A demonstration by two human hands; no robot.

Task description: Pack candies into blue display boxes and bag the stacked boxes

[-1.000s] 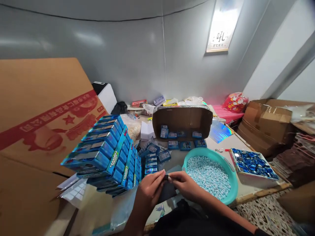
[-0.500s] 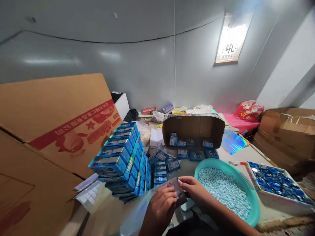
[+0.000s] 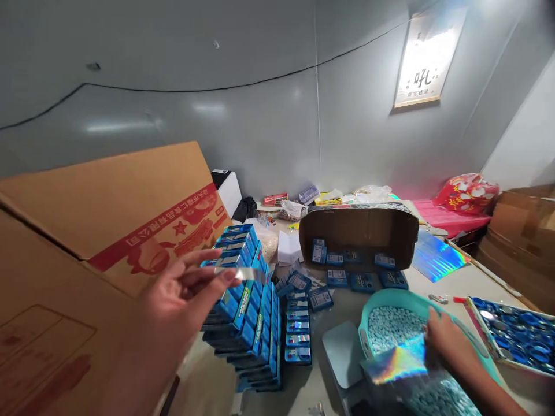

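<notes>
A: ok so what's the left hand (image 3: 180, 306) got?

B: 1 thin shiny strip (image 3: 249, 274), pinched between thumb and fingers, up in front of the stack of blue boxes (image 3: 243, 323) from this angle.

A: And the right hand (image 3: 451, 341)?

B: Kinda blurry, but the fingers look closed on 1 edge of an iridescent film (image 3: 402, 359), over the teal basin (image 3: 392, 296) with the pale blue pellets (image 3: 388, 325) in it.

A: Anything near that?

B: Yeah, a flat pale plate (image 3: 342, 352) just left of the basin, and a tray of round blue-and-silver bits (image 3: 515, 335) off to the right.
</notes>
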